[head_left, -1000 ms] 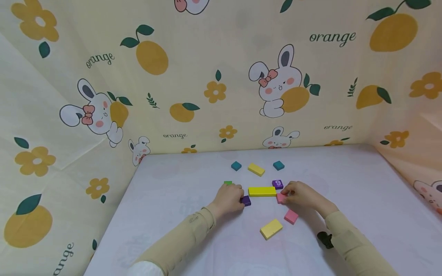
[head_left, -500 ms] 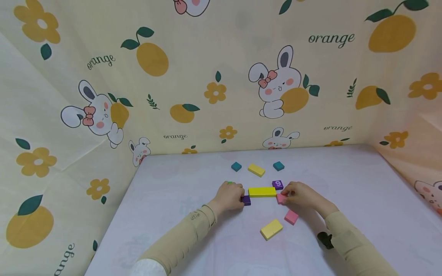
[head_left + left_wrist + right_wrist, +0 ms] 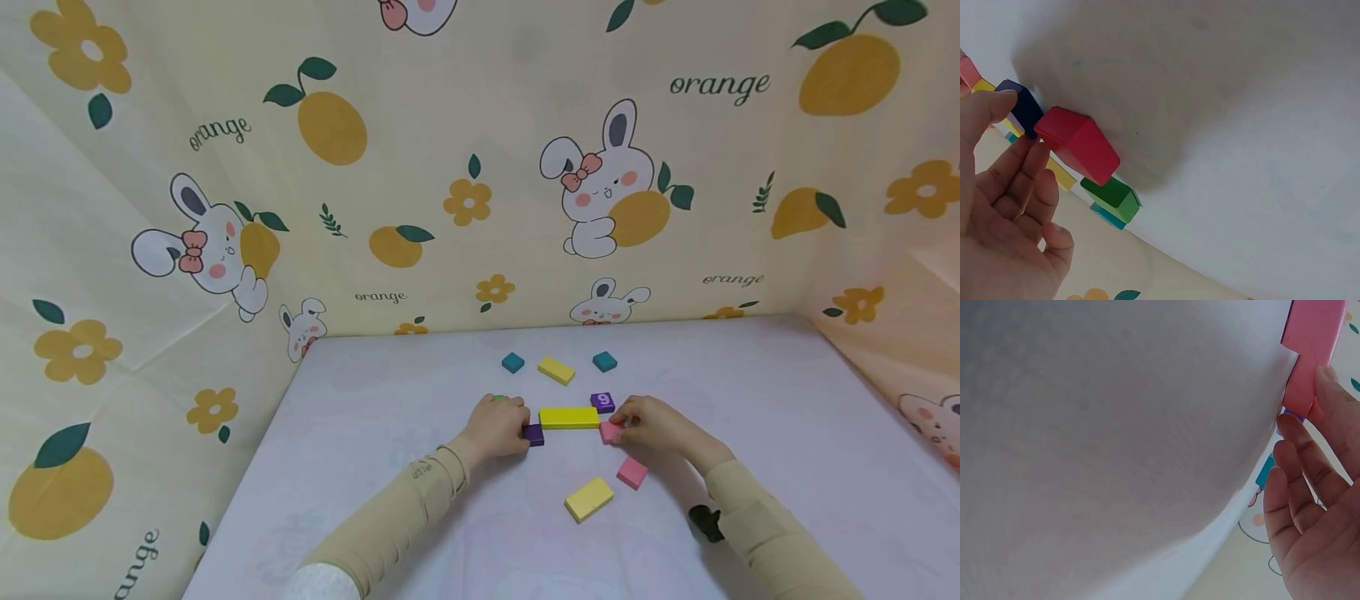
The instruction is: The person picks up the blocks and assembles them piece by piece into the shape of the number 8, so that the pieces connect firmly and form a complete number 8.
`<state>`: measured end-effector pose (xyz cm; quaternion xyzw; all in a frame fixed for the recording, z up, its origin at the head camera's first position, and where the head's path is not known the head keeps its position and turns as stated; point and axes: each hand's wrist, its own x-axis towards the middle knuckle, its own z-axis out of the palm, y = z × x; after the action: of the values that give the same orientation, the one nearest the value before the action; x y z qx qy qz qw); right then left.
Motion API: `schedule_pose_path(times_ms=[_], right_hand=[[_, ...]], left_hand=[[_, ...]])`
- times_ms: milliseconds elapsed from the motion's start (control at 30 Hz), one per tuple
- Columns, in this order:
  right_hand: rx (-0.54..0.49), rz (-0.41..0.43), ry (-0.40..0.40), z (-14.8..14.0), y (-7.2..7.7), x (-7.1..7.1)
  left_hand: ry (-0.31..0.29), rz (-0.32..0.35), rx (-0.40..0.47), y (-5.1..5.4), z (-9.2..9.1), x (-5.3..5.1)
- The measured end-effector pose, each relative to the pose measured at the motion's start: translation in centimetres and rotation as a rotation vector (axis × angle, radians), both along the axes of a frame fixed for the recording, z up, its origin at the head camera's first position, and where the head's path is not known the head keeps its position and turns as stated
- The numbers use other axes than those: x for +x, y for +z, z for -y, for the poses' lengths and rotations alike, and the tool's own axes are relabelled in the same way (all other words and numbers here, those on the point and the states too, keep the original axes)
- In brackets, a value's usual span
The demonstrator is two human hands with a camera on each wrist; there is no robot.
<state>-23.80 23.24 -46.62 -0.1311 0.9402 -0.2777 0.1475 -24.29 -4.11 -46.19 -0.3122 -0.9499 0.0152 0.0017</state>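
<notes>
In the head view my left hand (image 3: pixel 497 427) pinches a dark purple block (image 3: pixel 534 435) at the left end of a long yellow block (image 3: pixel 569 418). The left wrist view has the thumb and a fingertip on opposite sides of that block (image 3: pixel 1021 107). Beside those fingers stands a red block (image 3: pixel 1079 145), which the hand hides from the head camera. A green block (image 3: pixel 1111 199) lies just past it. At the yellow block's right end, my right hand (image 3: pixel 654 423) pinches a pink block (image 3: pixel 609 432); its thumb and fingertip show on the block (image 3: pixel 1302 384) in the right wrist view.
A purple block marked 9 (image 3: pixel 602 402) lies just behind the pink one. Two teal blocks (image 3: pixel 513 362) flank a pale yellow block (image 3: pixel 557 370) farther back. Nearer lie another pink block (image 3: pixel 632 472) and a pale yellow block (image 3: pixel 589 499). A patterned cloth wall (image 3: pixel 450 125) rises behind.
My left hand has shifted very slightly and covers more of the green block than a second ago. My right hand and the other blocks look still.
</notes>
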Motion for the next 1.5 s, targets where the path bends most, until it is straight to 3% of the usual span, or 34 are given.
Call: schedule_pose_path(times_ms=[633,1067,1500], right_hand=[[0.006,0.000,-0.008,-0.1,-0.5,0.0],[-0.001,0.010,-0.019,0.0,-0.2,0.3],[-0.001,0.017,-0.024,0.1,0.1,0.3]], left_hand=[[0.008,0.004,-0.007,0.0,0.0,0.3],[0.013,-0.011,-0.020,-0.6,0.3,0.6],[0.075,0.045,0.072,0.4,2.8,0.8]])
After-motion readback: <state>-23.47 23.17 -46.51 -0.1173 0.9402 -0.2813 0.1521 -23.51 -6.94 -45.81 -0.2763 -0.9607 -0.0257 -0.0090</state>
